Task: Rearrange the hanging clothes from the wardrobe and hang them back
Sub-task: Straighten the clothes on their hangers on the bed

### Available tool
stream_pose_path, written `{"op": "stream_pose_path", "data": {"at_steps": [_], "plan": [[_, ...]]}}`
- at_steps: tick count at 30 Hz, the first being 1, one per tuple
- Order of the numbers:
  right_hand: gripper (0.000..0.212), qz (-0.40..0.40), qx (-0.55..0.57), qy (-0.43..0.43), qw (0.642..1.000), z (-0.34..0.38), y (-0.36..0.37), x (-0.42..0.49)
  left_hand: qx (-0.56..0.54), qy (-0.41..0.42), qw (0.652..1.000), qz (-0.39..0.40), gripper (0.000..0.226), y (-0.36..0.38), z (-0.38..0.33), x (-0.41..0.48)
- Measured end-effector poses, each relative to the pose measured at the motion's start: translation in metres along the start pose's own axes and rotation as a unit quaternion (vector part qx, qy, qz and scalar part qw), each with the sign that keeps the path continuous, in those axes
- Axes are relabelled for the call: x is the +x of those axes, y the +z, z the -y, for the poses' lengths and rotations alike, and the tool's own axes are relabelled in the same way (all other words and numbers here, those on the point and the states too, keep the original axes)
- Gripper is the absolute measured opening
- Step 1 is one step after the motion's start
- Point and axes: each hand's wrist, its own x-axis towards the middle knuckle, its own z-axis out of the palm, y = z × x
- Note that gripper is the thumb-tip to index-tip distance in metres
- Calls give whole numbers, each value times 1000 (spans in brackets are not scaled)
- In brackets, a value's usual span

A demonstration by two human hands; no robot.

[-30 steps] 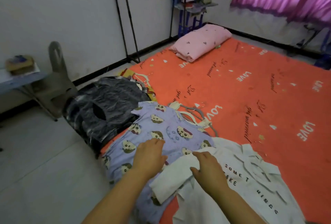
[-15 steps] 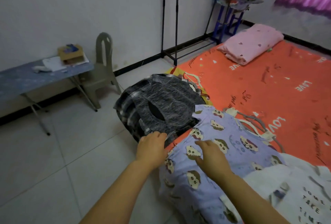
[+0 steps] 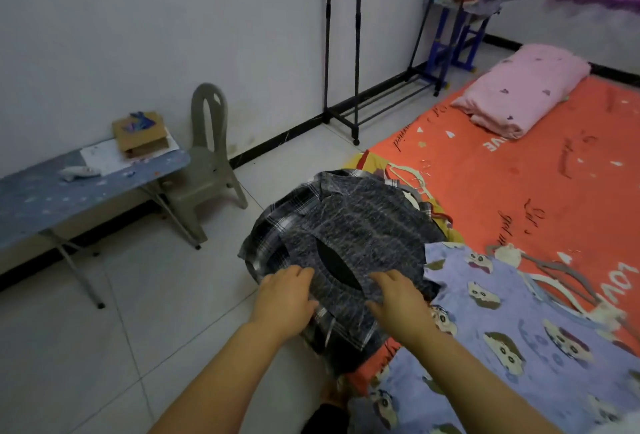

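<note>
Left hand (image 3: 285,298) palm down, right hand (image 3: 398,300) palm down, side by side

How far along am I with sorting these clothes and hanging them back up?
Done: clothes lie piled on the orange mattress, off the rack. In hand: your left hand and right hand rest on the dark grey top. Left: that top, the purple cartoon-print garment and the loose hangers all need to go back; the part of the clothes rack in view holds nothing.
</note>
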Motion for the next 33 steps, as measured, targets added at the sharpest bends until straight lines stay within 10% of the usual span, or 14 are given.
{"op": "stream_pose_path", "data": {"at_steps": [33], "plan": [[50, -72, 147, 374, 913, 14, -42, 249, 51, 331, 929, 154, 58, -66, 59, 395]]}}
